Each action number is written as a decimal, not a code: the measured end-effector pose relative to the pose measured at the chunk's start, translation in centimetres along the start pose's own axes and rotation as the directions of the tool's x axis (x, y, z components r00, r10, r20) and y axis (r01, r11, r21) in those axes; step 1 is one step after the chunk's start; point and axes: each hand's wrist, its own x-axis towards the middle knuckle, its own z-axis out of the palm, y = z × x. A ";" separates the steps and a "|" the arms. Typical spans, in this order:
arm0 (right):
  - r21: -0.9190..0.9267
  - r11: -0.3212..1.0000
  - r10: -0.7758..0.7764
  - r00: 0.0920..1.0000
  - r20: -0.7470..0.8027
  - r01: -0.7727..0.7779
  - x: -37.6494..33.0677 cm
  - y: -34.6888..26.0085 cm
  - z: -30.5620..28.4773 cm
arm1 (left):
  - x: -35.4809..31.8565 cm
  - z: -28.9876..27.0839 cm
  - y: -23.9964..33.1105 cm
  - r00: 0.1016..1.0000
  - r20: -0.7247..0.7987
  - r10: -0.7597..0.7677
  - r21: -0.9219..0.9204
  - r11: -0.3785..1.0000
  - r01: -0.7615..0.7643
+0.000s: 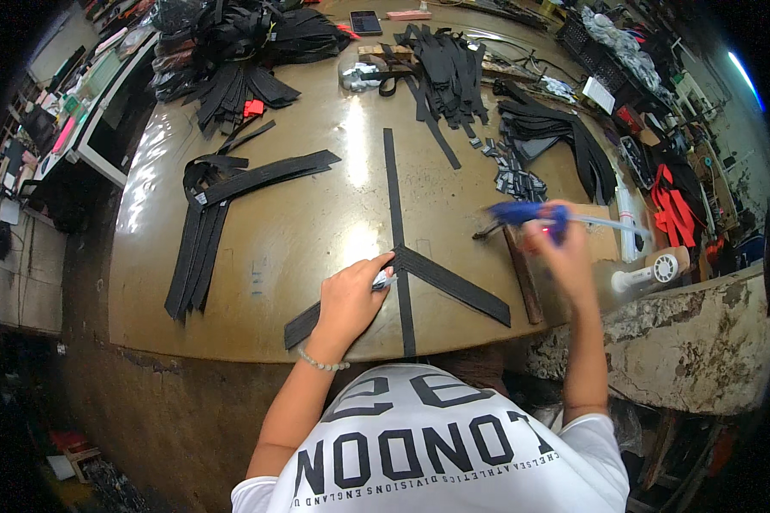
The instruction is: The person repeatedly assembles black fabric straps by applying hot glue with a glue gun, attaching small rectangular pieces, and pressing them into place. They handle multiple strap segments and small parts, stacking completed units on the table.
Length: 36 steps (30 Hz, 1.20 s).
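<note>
My left hand (pixel 349 295) rests on a black webbing strap piece (pixel 453 286) laid out in a wide V. Its fingers are closed round a small bundle of white-and-grey tags (pixel 383 280), with the fingertips by the V's point. A long narrow black strap (pixel 393 184) runs up and down the table through that point. To the right, my right hand (pixel 554 232) grips a blue glue gun (pixel 522 212), smeared by motion and raised above the table. A pale stick (pixel 612 225) trails from the gun's back end.
Finished-looking V-shaped straps (pixel 201 248) lie stacked at left. Bundles of black strap (pixel 445 73) and a heap of small tags (pixel 518 175) sit farther back. A dark wooden bar (pixel 522 278) and a white handheld fan (pixel 646 274) lie at right. A phone (pixel 365 23) is at the far edge.
</note>
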 end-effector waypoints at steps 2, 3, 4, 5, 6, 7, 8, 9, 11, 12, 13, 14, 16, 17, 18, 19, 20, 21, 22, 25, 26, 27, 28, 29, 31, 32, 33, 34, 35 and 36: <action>-0.171 0.983 -0.023 0.967 0.254 0.069 0.7 -1.9 4.0 | 0.1 -0.1 0.1 1.000 0.005 -0.002 0.012 1.000 0.002; -0.201 0.974 -0.036 0.947 0.320 0.105 1.1 -2.4 5.3 | 0.1 -0.1 0.1 1.000 0.008 -0.003 0.022 1.000 0.002; -0.300 0.935 -0.087 0.944 0.319 0.187 1.5 -2.7 6.4 | 0.1 -0.1 0.1 1.000 0.001 0.003 0.015 1.000 -0.003; -0.331 0.924 -0.077 0.941 0.330 0.191 1.9 -2.8 7.2 | 0.2 -0.1 0.1 1.000 -0.003 0.007 0.013 1.000 -0.007; -0.357 0.913 -0.073 0.942 0.329 0.195 2.3 -2.7 7.7 | 0.2 -0.1 0.1 1.000 0.008 0.001 0.023 1.000 -0.001; -0.384 0.903 -0.050 0.935 0.352 0.193 2.6 -2.7 8.0 | 0.2 -0.1 0.1 1.000 -0.007 0.011 0.010 1.000 -0.011; -0.408 0.893 -0.033 0.931 0.364 0.191 2.8 -2.6 8.1 | 0.1 -0.2 0.1 1.000 -0.006 0.010 0.008 1.000 -0.010; -0.434 0.884 -0.001 0.927 0.375 0.176 3.0 -2.6 8.2 | 0.1 -0.2 0.0 1.000 -0.001 0.007 0.014 1.000 -0.007; -0.464 0.869 0.011 0.930 0.368 0.173 3.2 -2.6 8.3 | 0.0 -0.2 0.0 1.000 -0.016 0.026 0.008 1.000 -0.025; -0.479 0.863 0.032 0.927 0.373 0.163 3.2 -2.6 8.5 | 0.0 -0.2 0.0 0.999 -0.018 0.035 0.016 0.999 -0.035; -0.496 0.850 0.017 0.933 0.361 0.177 3.1 -2.7 8.5 | 0.0 -0.2 0.0 0.999 -0.022 0.036 0.007 0.999 -0.036; -0.509 0.840 0.009 0.934 0.358 0.187 3.0 -2.7 8.6 | 0.1 -0.2 0.0 0.999 -0.022 0.038 0.007 0.999 -0.038; -0.507 0.835 -0.024 0.933 0.360 0.216 2.6 -2.9 8.7 | 0.1 -0.2 0.0 0.999 -0.017 0.031 0.002 1.000 -0.031; -0.492 0.838 -0.049 0.930 0.364 0.236 2.2 -2.9 8.7 | 0.1 -0.2 0.0 1.000 -0.014 0.023 -0.002 1.000 -0.023; -0.481 0.841 -0.064 0.929 0.365 0.247 1.9 -2.9 8.6 | 0.1 -0.2 0.0 1.000 -0.010 0.015 -0.007 1.000 -0.015; -0.461 0.851 -0.071 0.925 0.373 0.251 1.4 -2.9 8.5 | 0.1 -0.2 0.0 1.000 -0.009 0.018 -0.002 1.000 -0.018; -0.445 0.861 -0.068 0.923 0.378 0.246 1.0 -2.9 8.4 | 0.1 -0.2 -0.1 1.000 -0.007 0.021 0.001 1.000 -0.021; -0.407 0.878 -0.080 0.915 0.396 0.254 0.6 -2.9 8.3 | 0.1 -0.1 -0.1 1.000 0.006 0.018 0.018 1.000 -0.018; -0.448 0.863 -0.047 0.920 0.390 0.234 0.1 -2.9 8.2 | 0.1 -0.1 -0.1 1.000 -0.009 0.027 0.011 1.000 -0.027; -0.460 0.870 0.023 0.918 0.396 0.176 -1.0 -3.0 8.1 | 0.0 0.0 -0.2 0.999 -0.013 0.036 0.026 0.999 -0.036; -0.439 0.873 -0.015 0.913 0.408 0.211 -1.3 -3.1 8.1 | 0.0 0.0 -0.2 0.999 -0.017 0.039 0.027 0.999 -0.039; -0.436 0.873 -0.020 0.908 0.417 0.219 -1.6 -3.1 8.0 | 0.0 0.1 -0.2 0.999 -0.015 0.040 0.037 0.999 -0.039; -0.433 0.873 -0.023 0.904 0.427 0.226 -1.9 -3.0 7.8 | 0.0 0.1 -0.2 0.998 -0.031 0.051 0.024 0.998 -0.050; -0.370 0.905 -0.019 0.889 0.457 0.210 -2.0 -2.8 7.2 | 0.0 0.1 -0.2 0.997 -0.044 0.058 0.021 0.998 -0.057; -0.197 0.980 0.046 0.956 0.291 0.013 -2.2 -1.7 5.3 | 0.0 0.1 -0.2 0.998 -0.045 0.045 0.005 0.999 -0.045; -0.028 0.999 0.043 0.970 0.240 -0.037 -2.4 -0.7 3.9 | 0.0 0.1 -0.1 0.999 -0.036 0.028 -0.008 1.000 -0.028; -0.074 0.997 -0.016 1.000 -0.024 0.014 -1.8 0.8 2.3 | 0.0 0.1 0.0 0.999 -0.031 0.010 -0.007 1.000 -0.010; -0.030 0.999 -0.023 0.962 -0.271 0.016 -1.5 2.4 0.1 | 0.1 0.1 0.1 0.999 -0.044 -0.003 -0.014 1.000 0.002; -0.214 0.976 -0.095 0.830 -0.549 -0.030 -1.0 4.2 -2.2 | 0.1 0.1 0.3 0.998 -0.059 -0.016 -0.009 1.000 0.015; -0.252 0.966 -0.142 0.690 -0.710 -0.060 -0.6 6.0 -4.6 | 0.1 0.1 0.4 0.997 -0.071 -0.029 -0.004 1.000 0.029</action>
